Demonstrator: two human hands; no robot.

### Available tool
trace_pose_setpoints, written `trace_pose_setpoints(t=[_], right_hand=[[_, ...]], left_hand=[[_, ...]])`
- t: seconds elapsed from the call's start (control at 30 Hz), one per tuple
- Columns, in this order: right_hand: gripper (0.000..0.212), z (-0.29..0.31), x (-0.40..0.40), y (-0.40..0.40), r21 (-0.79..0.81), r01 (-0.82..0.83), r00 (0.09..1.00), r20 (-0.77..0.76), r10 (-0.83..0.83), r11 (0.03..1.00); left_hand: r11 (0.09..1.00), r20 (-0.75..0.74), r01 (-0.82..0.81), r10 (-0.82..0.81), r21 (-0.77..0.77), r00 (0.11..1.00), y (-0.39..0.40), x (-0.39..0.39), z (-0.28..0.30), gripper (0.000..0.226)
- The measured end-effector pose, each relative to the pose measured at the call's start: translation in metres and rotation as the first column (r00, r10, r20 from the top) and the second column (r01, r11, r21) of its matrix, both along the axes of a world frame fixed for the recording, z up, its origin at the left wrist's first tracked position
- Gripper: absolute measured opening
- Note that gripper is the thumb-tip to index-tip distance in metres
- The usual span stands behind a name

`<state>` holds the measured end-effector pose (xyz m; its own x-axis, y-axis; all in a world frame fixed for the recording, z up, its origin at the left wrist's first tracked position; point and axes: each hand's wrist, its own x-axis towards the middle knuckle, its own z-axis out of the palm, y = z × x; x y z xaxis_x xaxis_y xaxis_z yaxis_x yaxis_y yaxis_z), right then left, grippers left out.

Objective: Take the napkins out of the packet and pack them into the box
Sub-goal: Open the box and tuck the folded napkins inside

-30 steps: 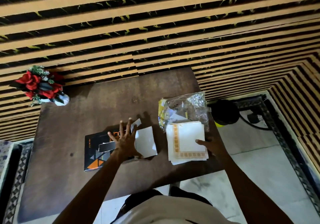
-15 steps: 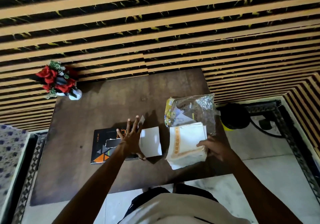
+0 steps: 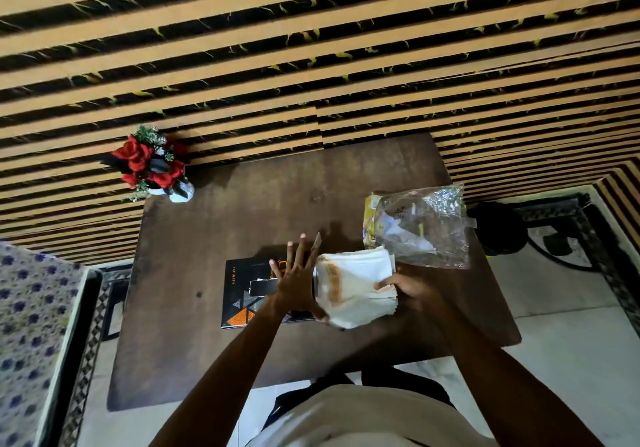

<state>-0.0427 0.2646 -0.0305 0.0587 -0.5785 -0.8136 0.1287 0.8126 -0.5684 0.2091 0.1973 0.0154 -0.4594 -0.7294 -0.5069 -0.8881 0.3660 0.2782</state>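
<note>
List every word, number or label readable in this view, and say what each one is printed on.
"INFINITY", as best it reads: small white letters running up the left edge of the flat black box with orange triangles.
Dark handwritten marks on the crumpled clear plastic packet: too blurred to read.
Print on the packet's yellow end: illegible.
Nothing else carries text.

Bare table (image 3: 242, 211) fills the frame's centre. A flower vase (image 3: 180, 192) blocks upper left; the packet (image 3: 420, 226) crowds the right.

The box (image 3: 239, 294) reads "INFINITY" (small, sideways, along its edge).
</note>
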Motion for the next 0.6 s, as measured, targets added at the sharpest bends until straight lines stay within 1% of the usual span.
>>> trace_pose_setpoints(t=[0.03,0.07,0.13,0.2,0.23,0.3,0.33,0.4,0.47,0.5,0.6], right_hand=[[0.045,-0.003,0.0,0.0,0.025,-0.014,0.999,-0.038,0.015,1.0],[0.042,0.0,0.0,-0.001,0.023,-0.004,0.997,-0.079,0.006,1.0],[0.019,0.016,0.005,-0.004,-0.022,0.027,0.985,-0.17,-0.03,0.999],[0.016,0.026,0.011,-0.008,-0.03,-0.009,0.972,-0.234,0.002,1.0],[0.021,0.03,0.015,-0.011,-0.036,-0.036,0.962,-0.272,0.024,0.999],[0.031,0.032,0.022,-0.018,-0.053,-0.068,0.944,-0.326,0.047,0.996],[0.032,0.035,0.024,-0.021,-0.053,-0.084,0.938,-0.34,0.061,0.995],[0.031,0.038,0.029,-0.027,-0.062,-0.123,0.928,-0.361,0.092,0.991],[0.023,0.041,0.032,-0.031,-0.064,-0.128,0.938,-0.333,0.1,0.99],[0.019,0.041,0.033,-0.032,-0.071,-0.106,0.948,-0.307,0.079,0.992],[0.022,0.038,0.034,-0.032,-0.066,-0.049,0.966,-0.255,0.03,0.997]], left_hand=[[1.0,-0.013,0.002,-0.002,0.006,1.0,0.0,0.002,-0.001,0.16],[1.0,-0.018,0.008,-0.008,0.011,1.0,-0.001,0.003,-0.002,0.159],[1.0,-0.041,0.015,-0.014,0.023,0.999,-0.003,0.005,-0.001,0.157],[0.998,-0.13,-0.033,0.039,0.047,0.991,-0.004,0.008,0.0,0.145],[0.993,-0.193,-0.092,0.104,0.068,0.976,-0.005,0.009,0.001,0.133],[0.969,-0.325,-0.221,0.244,0.108,0.913,-0.007,0.014,0.004,0.101],[0.962,-0.366,-0.251,0.274,0.109,0.889,-0.006,0.016,0.005,0.085],[0.967,-0.395,-0.247,0.248,0.053,0.885,-0.001,0.02,0.002,0.055],[0.969,-0.415,-0.247,0.228,0.009,0.881,0.007,0.02,-0.005,0.034],[0.966,-0.424,-0.258,0.231,-0.006,0.876,0.009,0.019,-0.009,0.032],[0.951,-0.437,-0.309,0.267,-0.027,0.859,0.012,0.016,-0.013,0.052]])
